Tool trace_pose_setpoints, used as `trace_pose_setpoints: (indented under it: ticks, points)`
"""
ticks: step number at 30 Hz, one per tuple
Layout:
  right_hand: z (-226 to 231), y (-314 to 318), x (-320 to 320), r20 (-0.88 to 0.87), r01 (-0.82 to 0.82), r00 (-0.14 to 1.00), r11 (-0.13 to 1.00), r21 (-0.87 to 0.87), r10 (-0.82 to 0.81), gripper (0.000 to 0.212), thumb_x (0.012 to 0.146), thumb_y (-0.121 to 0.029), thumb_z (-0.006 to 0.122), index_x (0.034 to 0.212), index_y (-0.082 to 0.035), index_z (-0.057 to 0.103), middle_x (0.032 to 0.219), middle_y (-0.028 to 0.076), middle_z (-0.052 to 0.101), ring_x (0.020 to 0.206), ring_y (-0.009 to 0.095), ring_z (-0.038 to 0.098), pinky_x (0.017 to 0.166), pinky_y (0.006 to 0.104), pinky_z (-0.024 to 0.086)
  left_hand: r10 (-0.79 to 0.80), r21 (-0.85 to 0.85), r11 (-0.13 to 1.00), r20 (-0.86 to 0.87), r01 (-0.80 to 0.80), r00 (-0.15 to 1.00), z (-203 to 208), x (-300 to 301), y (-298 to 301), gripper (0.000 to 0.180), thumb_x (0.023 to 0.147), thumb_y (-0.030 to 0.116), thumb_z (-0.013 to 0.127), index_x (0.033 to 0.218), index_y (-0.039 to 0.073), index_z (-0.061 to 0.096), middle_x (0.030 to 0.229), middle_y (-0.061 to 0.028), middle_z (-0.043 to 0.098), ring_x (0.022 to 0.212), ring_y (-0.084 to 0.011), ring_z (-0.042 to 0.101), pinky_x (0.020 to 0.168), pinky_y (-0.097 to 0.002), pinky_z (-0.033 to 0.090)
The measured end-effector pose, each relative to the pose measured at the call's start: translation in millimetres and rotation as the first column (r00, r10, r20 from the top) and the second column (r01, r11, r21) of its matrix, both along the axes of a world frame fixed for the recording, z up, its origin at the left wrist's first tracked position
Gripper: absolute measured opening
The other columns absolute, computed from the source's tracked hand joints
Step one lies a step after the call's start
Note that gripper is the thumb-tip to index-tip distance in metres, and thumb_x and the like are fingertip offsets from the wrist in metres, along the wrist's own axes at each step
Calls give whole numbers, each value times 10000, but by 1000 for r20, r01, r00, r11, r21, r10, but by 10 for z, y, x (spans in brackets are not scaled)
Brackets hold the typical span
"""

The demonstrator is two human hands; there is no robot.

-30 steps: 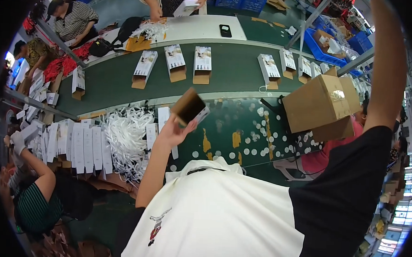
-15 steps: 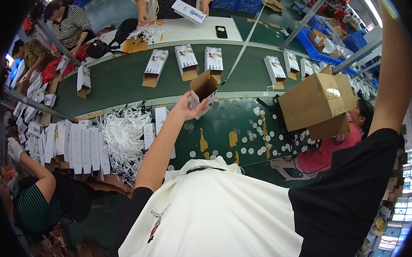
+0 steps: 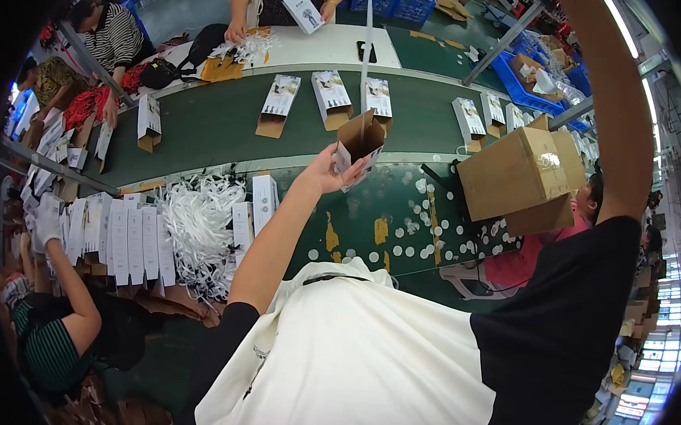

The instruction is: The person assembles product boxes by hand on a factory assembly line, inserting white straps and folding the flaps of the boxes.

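My left hand point(image 3: 327, 172) grips a small printed carton point(image 3: 356, 148) from below and its left side, its top open and brown inside. A long white strap point(image 3: 366, 68) hangs almost straight down from the top edge of the view, and its lower end drops into the carton's mouth. My right arm point(image 3: 623, 112) is raised at the right and runs out at the top; its hand is outside the view. Just beyond the carton, several similar cartons point(image 3: 279, 101) lie with open flaps on the green conveyor belt point(image 3: 215, 113).
A heap of white straps point(image 3: 201, 221) lies left of my arm, beside a row of upright white cartons point(image 3: 135, 240). A big brown box point(image 3: 512, 171) stands right, near scattered white discs point(image 3: 409, 251). Across the belt a person holds a white carton point(image 3: 302, 10). A white-gloved co-worker point(image 3: 47, 220) works at left.
The strap has swung from a slant to nearly vertical, its end now in the carton. My left hand and carton shift slightly right in view. Belt cartons appear further right. The gloved co-worker's hand rose.
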State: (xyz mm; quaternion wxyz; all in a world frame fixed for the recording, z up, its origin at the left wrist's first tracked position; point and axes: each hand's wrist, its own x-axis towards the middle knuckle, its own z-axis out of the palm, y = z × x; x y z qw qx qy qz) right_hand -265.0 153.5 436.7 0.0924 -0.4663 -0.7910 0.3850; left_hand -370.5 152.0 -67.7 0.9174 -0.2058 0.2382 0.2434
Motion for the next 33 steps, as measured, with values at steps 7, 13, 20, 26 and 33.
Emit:
trace_pose_setpoints:
  ticks: [7,13,20,26,33]
  points:
    - [-2291,316,-126,343,-316,909,928,195,238,260,865,-191,596,1082,-60,655,1002,142,652,870,219,643,772,359,513,74,31,997,56,-76,996,-72,-398,35,559,949,348,565,1363,4,414,1271,-293,397,1156,-386,523,848,-387,602]
    - [-3850,163,-16,23,-147,988,885,441,152,812,677,-123,758,1415,-147,418,1396,158,455,1237,382,451,1019,442,412,198,388,913,-145,-128,969,0,-721,-168,454,975,359,533,1284,32,476,1242,-236,500,1134,-403,536,891,-386,580]
    - [-4666,1111,-118,300,-319,937,790,523,180,158,788,-128,655,943,-127,682,902,109,654,886,338,629,723,430,516,199,343,936,-339,-75,919,-214,-1159,-110,806,978,507,444,1508,154,-51,1368,-220,452,1187,-440,528,957,-463,502]
    - [-4324,2061,-690,95,-167,986,877,450,138,200,824,-151,632,1001,-72,683,956,170,680,918,373,629,781,439,506,287,497,859,-670,127,685,-689,-1880,-635,657,951,440,490,1466,105,259,1277,-178,569,1002,-317,657,803,-388,544]
    - [-4605,2694,-990,143,-125,990,623,772,22,131,816,-134,603,923,-101,671,858,96,682,851,297,642,706,417,527,219,380,906,-799,188,561,-913,-1970,-1135,396,920,276,576,1252,65,533,1119,-100,633,926,-214,658,743,-316,541]
